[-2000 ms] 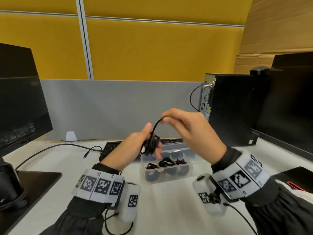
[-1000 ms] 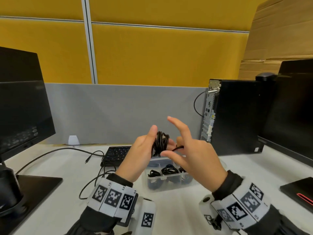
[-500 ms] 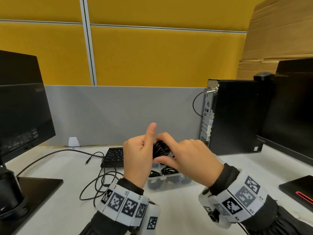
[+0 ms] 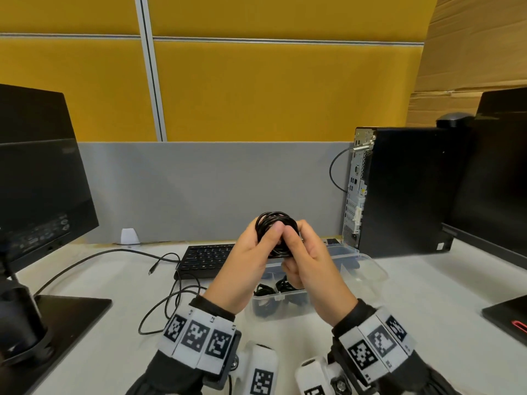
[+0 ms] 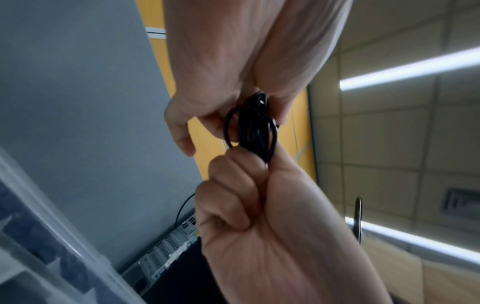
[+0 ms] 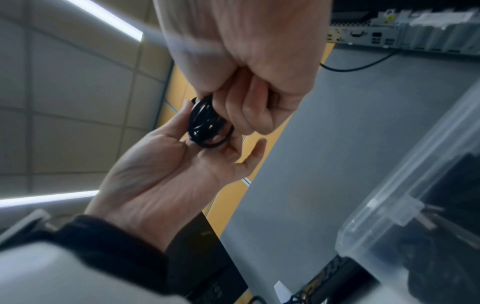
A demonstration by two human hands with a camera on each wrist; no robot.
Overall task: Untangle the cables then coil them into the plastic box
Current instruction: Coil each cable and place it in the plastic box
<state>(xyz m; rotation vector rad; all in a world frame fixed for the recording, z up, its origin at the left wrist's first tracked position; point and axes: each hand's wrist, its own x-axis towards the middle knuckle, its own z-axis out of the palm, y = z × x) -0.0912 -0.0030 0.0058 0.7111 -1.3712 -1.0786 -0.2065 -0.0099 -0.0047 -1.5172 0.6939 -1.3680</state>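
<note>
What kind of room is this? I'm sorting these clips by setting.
Most likely an office desk in a cubicle: a monitor, keyboard and desktop tower stand on a white desk backed by a grey and yellow partition.

Parts hidden, cropped or blurred.
Both hands cover the lower loops of the black cable coil (image 4: 275,223); the plastic box (image 4: 368,276) contents sit largely behind them; the wrist views are motion-blurred, forearms cropped.

Black coiled cable (image 4: 275,223) — clear plastic box (image 4: 368,266) — black-and-white checkered wristbands (image 4: 196,342).
</note>
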